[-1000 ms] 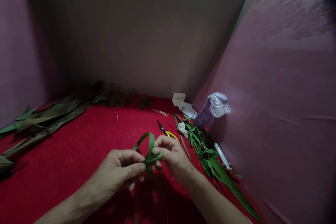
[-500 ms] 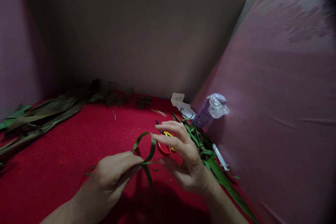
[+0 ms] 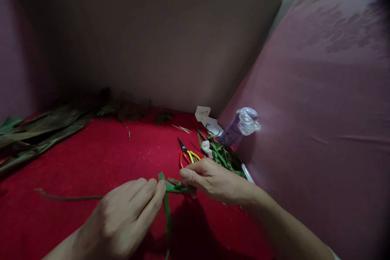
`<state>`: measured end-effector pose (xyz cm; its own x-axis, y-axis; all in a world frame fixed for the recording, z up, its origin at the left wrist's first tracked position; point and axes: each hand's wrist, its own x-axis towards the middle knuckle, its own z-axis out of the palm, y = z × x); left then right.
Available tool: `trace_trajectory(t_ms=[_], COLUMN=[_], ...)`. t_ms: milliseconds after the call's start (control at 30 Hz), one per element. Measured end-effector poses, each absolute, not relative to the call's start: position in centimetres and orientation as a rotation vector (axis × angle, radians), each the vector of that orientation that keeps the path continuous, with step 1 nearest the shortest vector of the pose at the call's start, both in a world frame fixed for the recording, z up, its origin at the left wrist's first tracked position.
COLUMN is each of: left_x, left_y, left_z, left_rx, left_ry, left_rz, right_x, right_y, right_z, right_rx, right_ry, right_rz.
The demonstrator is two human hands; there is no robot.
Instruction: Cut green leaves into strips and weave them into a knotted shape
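A long green leaf strip (image 3: 167,211) lies folded over the red cloth (image 3: 100,158) between my hands. My left hand (image 3: 122,219) pinches it at the fold near the middle, fingers pressed together. My right hand (image 3: 213,180) grips the strip's short folded end just to the right, fingers curled round it. A thin brownish tail of the strip runs off to the left along the cloth. Small scissors (image 3: 185,155) with red and yellow handles lie just beyond my right hand.
Cut green leaf scraps (image 3: 222,156) pile at the right by a purple bottle (image 3: 233,132) capped in plastic wrap, some paper slips (image 3: 207,118) and a white pen (image 3: 248,174). Dark dried leaves (image 3: 42,134) lie at the back left. Pinkish-purple panels wall in the cloth.
The raised loop of the strip has been pulled down flat. My right hand let go, opened, then came back and closed on the strip's end. Both hands sit lower.
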<state>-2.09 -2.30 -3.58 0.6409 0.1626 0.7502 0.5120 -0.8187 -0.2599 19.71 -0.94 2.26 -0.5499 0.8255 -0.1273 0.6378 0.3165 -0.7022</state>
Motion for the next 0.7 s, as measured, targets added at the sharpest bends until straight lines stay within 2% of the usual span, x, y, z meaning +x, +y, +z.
trace_trajectory(t_ms=[133,233,433,600,667,700], left_x=[-2.2,-2.2,-2.4,-2.8,-2.7,-2.7], left_y=[-2.2,-2.1,-1.9,-1.8,-1.8,-1.8], left_z=[-4.0,-4.0,-4.1,-4.8,-4.8,-4.7], left_rx=[-2.413,-2.419,-2.411,-2.400,-2.400,-2.408], left_ry=[-0.544,-0.550,-0.556,-0.557,-0.565,-0.563], left_rz=[-1.078,-1.070,-1.058,-1.055,-1.070,-1.077], right_x=[20.9,21.2,20.6,20.5,20.6,20.7], right_y=[0.5,0.7,-1.2,-2.6,-2.7,-2.8], right_z=[3.3,3.9,2.3,1.8,2.6,3.1], right_rx=[-1.364,-1.341,-1.053,-1.093,-1.261,-1.356], right_ry=[-2.306,-2.267,-1.809,-1.711,-1.991,-2.202], right_rz=[1.370,1.747,2.370,2.245,1.979,1.726])
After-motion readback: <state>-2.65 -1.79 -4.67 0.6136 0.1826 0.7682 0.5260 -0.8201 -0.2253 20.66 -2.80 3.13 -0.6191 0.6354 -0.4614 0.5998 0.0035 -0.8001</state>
